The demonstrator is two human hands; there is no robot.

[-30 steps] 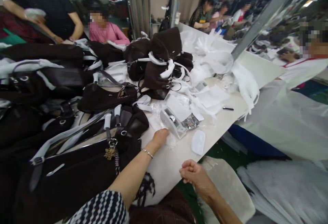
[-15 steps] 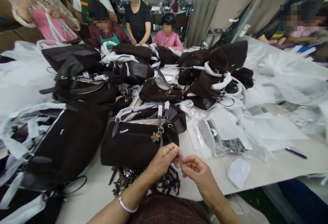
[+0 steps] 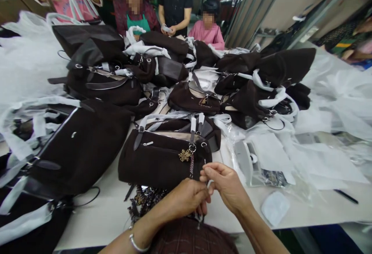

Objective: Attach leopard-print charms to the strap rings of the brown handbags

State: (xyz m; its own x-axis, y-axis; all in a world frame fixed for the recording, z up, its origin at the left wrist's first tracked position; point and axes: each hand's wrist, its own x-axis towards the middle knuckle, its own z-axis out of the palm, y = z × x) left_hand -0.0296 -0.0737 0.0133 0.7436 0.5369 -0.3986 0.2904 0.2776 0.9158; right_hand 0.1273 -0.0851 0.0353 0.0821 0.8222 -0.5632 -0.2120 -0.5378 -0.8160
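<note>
My left hand (image 3: 187,197), with a silver bangle on its wrist, is closed low in front of the near handbag. A small metal piece dangles below its fingers; what it grips is mostly hidden. Just above and to the right, the thumb and fingers of my right hand (image 3: 225,186) are pinched together near the bag's lower right corner, on something too small to name. The dark brown handbag (image 3: 157,165) lies with a gold snowflake-like charm (image 3: 184,155) and a braided strap (image 3: 192,166) on its front. A heap of dark braided cords (image 3: 145,201) is partly behind my left forearm.
Several dark brown bags with white-wrapped handles cover the table, including a large bag (image 3: 87,145) at left. To the right are a grey tape dispenser (image 3: 247,163), a white pad (image 3: 275,208), a black pen (image 3: 345,196) and plastic sheets. Co-workers are across the table.
The view has tipped downward. My left hand has dropped and curled closed, while my right hand now sits higher than it, pinching above the left knuckles.
</note>
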